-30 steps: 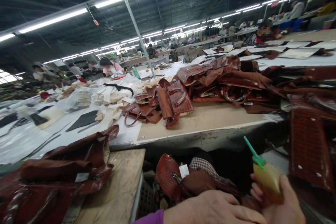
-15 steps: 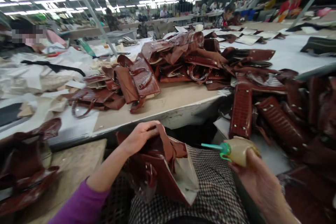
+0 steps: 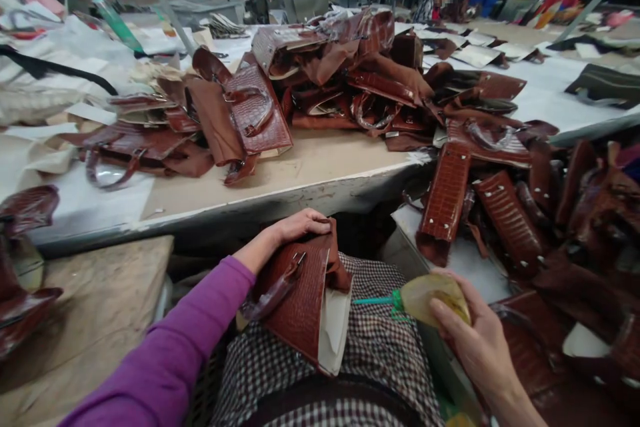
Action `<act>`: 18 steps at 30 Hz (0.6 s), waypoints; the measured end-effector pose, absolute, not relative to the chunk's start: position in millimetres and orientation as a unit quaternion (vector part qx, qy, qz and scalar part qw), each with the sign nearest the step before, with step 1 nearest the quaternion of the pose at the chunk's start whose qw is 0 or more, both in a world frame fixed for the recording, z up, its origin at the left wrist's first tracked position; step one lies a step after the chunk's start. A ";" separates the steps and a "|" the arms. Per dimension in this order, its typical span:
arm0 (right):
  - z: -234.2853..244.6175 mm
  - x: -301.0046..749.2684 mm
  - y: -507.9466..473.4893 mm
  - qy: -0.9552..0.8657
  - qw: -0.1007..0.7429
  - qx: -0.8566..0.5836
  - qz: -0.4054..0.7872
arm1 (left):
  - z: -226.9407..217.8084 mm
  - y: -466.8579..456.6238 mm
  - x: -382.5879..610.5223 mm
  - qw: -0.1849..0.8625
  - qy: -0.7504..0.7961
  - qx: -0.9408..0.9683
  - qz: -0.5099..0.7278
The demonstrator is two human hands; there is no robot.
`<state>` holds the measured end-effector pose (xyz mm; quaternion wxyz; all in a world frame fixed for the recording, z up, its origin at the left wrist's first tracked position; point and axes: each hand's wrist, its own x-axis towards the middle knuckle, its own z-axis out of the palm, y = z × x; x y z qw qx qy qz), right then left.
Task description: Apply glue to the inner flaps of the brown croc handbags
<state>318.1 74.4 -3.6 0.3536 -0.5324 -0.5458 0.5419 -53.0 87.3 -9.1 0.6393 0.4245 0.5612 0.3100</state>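
Note:
My left hand is closed over the top edge of a brown crocodile-pattern leather bag that stands tilted on my checked lap. A pale lining panel shows at the bag's right side. My right hand grips a yellowish squeeze bottle whose green nozzle points left, its tip close to the lining. The purple sleeve of my left arm runs in from the lower left.
A long worktable ahead carries heaps of brown leather bag parts. More brown panels pile up at right. A wooden board lies at lower left with dark leather pieces. Other people work at tables far behind.
The view has tilted downward. The bag has settled lower on my lap with my left hand on its top, and the bottle's nozzle has moved nearer the lining.

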 end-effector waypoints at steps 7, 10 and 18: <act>0.0 301.9 81.7 -0.581 0.353 -0.522 0.515 | -15.5 88.1 -54.7 0.655 0.554 0.410 0.310; -5.2 297.9 84.1 -0.598 0.352 -0.514 0.503 | -17.3 87.8 -54.2 0.659 0.551 0.407 0.311; -10.0 295.5 90.9 -0.637 0.348 -0.489 0.484 | -17.2 88.3 -51.4 0.662 0.554 0.399 0.310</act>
